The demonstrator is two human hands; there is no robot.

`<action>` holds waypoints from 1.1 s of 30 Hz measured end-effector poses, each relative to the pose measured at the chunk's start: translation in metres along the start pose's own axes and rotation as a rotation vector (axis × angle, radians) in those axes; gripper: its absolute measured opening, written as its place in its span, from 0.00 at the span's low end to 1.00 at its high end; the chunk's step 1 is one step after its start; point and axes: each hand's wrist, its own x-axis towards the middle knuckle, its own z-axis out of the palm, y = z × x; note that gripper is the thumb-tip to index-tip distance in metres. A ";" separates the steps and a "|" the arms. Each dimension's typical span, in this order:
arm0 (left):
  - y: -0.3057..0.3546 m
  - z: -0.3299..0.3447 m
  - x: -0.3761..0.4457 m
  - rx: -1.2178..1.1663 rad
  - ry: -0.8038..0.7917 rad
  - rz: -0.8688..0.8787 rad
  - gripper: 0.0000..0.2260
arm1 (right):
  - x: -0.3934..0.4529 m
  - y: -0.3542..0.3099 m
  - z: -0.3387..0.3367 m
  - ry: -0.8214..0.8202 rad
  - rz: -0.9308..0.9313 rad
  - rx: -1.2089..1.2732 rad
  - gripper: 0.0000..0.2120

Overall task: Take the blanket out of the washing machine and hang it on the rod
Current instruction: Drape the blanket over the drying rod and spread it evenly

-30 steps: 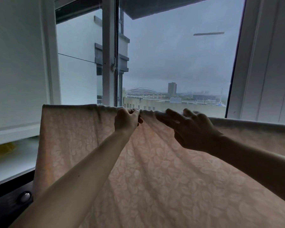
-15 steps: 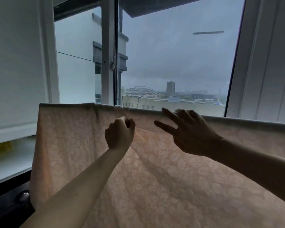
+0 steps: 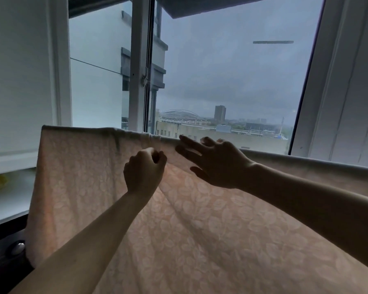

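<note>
A pale peach blanket with a leaf pattern hangs over a rod, which stays hidden under the blanket's top fold. The cloth spreads from the left edge to past the right side of the view. My left hand is curled into a fist just below the top fold, pinching a bunched bit of blanket; a crease runs down and to the right from it. My right hand is beside it with its fingers spread, fingertips close to the fold, holding nothing.
Behind the blanket is a window with a white upright frame and a city view. A white panel is on the left, white wall on the right. A dark ledge with a metal knob sits at lower left.
Both hands came off the top fold. My left hand dropped a little with cloth bunched in it. My right hand's fingers opened and spread.
</note>
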 end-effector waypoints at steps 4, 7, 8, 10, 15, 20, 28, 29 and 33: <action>-0.002 0.000 0.003 -0.065 -0.005 -0.035 0.14 | 0.006 -0.002 0.004 -0.032 -0.008 -0.046 0.26; -0.009 -0.004 0.009 -0.079 -0.019 -0.049 0.13 | 0.014 -0.011 0.006 -0.036 0.032 -0.055 0.25; -0.012 -0.006 0.012 -0.082 -0.022 -0.056 0.13 | 0.016 -0.013 0.007 -0.032 0.046 -0.055 0.25; -0.017 -0.010 0.024 -0.076 -0.008 -0.089 0.13 | 0.019 -0.016 0.008 -0.018 0.072 -0.052 0.25; -0.026 -0.022 0.064 0.058 -0.060 -0.175 0.19 | 0.024 -0.030 0.007 -0.003 0.119 -0.074 0.25; -0.027 -0.023 0.094 0.067 -0.217 -0.215 0.24 | 0.026 -0.036 0.000 -0.022 0.171 -0.065 0.24; -0.026 -0.039 0.097 0.010 -0.115 0.076 0.12 | 0.013 -0.032 -0.005 -0.113 0.155 -0.116 0.26; -0.033 -0.043 0.094 0.044 -0.019 0.098 0.12 | 0.013 -0.032 -0.005 -0.122 0.148 -0.128 0.26; -0.063 -0.042 0.056 0.005 -0.126 0.045 0.13 | 0.022 -0.038 -0.009 -0.098 0.141 -0.087 0.23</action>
